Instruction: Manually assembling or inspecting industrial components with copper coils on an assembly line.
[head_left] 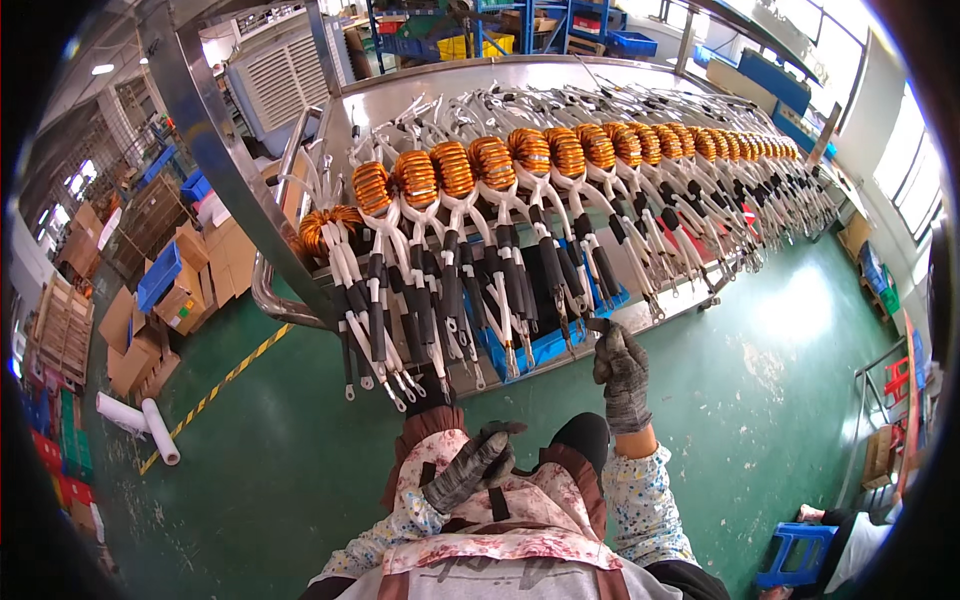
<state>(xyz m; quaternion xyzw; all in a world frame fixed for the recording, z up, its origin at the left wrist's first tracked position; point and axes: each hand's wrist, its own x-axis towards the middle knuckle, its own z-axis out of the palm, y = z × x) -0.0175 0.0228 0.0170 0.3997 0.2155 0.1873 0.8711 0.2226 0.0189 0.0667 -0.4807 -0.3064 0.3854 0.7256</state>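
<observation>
My left hand (468, 474), in a grey mottled glove, is closed in front of the apron. A short black piece (505, 427) sticks out at its fingertips; its kind is unclear. My right hand (622, 378), gloved alike, is raised with curled fingers close to the table's front edge, beside the hanging cable ends. A small dark bit shows at its fingertips, too small to name. A long row of copper-wound ring coils (455, 169) lies on the metal table (400, 90). White leads with black sleeves (508, 270) and metal lugs hang over the front.
A blue bin (545, 348) sits under the hanging leads. A steel post (215, 150) and bent handle (268, 290) stand at the table's left. Cardboard boxes (150, 340) and white rolls (160, 432) lie on the left floor. A blue stool (797, 553) and another person are at lower right.
</observation>
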